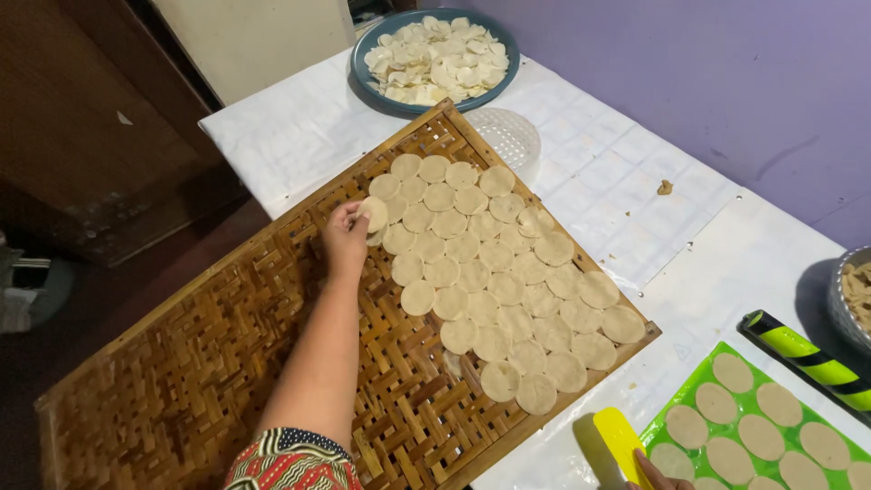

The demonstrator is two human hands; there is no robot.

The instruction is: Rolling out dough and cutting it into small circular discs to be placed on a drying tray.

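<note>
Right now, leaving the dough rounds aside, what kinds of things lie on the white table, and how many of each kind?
Woven tray: 1
Blue plate: 1
White perforated basket: 1
Green mat: 1
Green-and-black rolling pin: 1
Yellow scraper: 1
Metal bowl: 1
Total: 7
Not counted: the dough round in the left hand.

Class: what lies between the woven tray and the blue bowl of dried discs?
In the head view, a white perforated lid on the white table cover, partly tucked behind the woven tray, near the blue bowl.
</note>
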